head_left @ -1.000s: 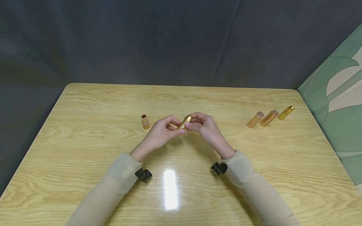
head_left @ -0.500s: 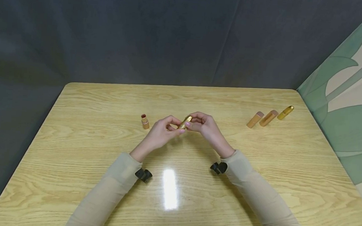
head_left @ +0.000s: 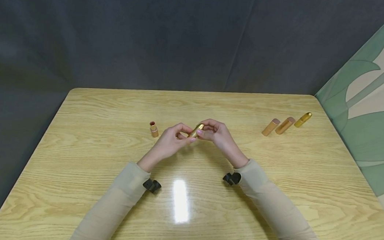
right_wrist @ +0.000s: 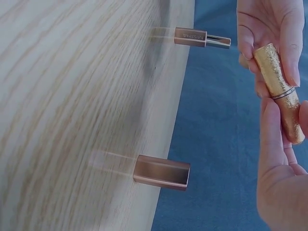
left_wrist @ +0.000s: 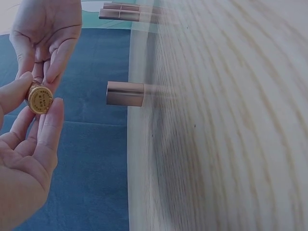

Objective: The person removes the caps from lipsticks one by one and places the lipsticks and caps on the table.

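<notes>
A wood-grained counter (head_left: 104, 151) filled the lower part of the head view, with a bright reflection (head_left: 181, 202) near the bottom centre. Closest in, a beige left sleeve (head_left: 111, 203) and right sleeve (head_left: 279, 206) reached up from the lower edge, a small black device at each cuff.

Beyond them, at the centre of the frame, the left hand (head_left: 172, 140) and right hand (head_left: 216, 134) both pinched a gold tube (right_wrist: 280, 89), held aslant above the counter between finger and thumb. The right wrist view showed its textured surface and a dark ring partway along; the left wrist view showed printing on its round end.

A little to the left of the left hand stood a rose-gold lipstick base (head_left: 154, 129), its narrower neck upward. Farther off, toward the right side of the frame, two rose-gold blocks (head_left: 271, 127) stood side by side, and just past them was a yellow-gold tube (head_left: 302, 120) with a rounded tip. Behind the counter hung a dark curtain (head_left: 157, 37); a leaf-patterned panel (head_left: 372, 90) rose at the right edge.
</notes>
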